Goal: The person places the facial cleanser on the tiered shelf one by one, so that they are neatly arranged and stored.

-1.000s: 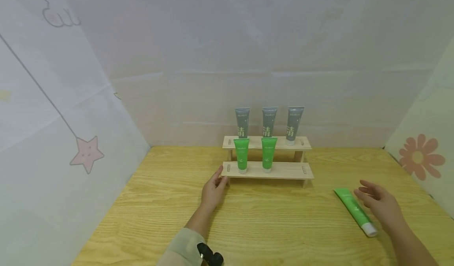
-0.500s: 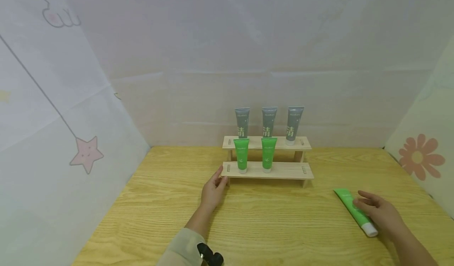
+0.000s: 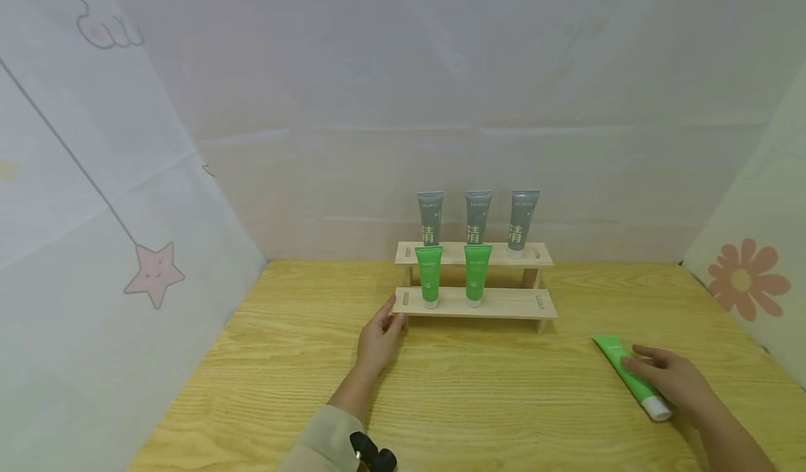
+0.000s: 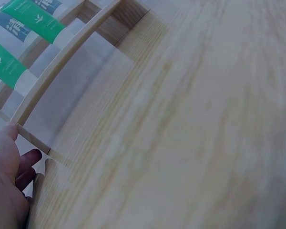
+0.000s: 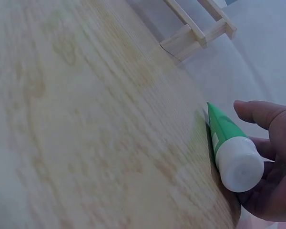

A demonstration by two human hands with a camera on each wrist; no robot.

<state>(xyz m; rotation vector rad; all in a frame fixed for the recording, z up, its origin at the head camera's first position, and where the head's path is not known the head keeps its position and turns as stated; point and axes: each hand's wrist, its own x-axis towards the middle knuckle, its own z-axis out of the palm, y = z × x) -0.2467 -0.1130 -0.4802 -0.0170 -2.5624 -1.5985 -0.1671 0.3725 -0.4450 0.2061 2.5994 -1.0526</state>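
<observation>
My left hand [image 3: 378, 342] holds the left end of a two-tier wooden display rack [image 3: 510, 303], its thumb at the front corner in the left wrist view. Two green squeeze tubes [image 3: 429, 275] stand cap down on the lower tier, and three grey squeeze tubes [image 3: 522, 222] on the upper one. A third green tube [image 3: 620, 360] lies on the table at the right, its white cap [image 5: 240, 164] toward me. Over it is my right hand [image 3: 676, 381], the thumb [image 5: 257, 112] raised above the tube and the other fingers along its far side, partly hidden.
The wood-grain table [image 3: 491, 402] carries the rack near its back edge. A pale cloth [image 3: 378, 122] hangs behind, with printed cloth panels at both sides. The lower tier's right part [image 3: 516, 305] bears no tube.
My right hand has moved down and slightly left, so its thumb now passes over the lying green tube. The left hand, the rack and the tubes stay where they were.
</observation>
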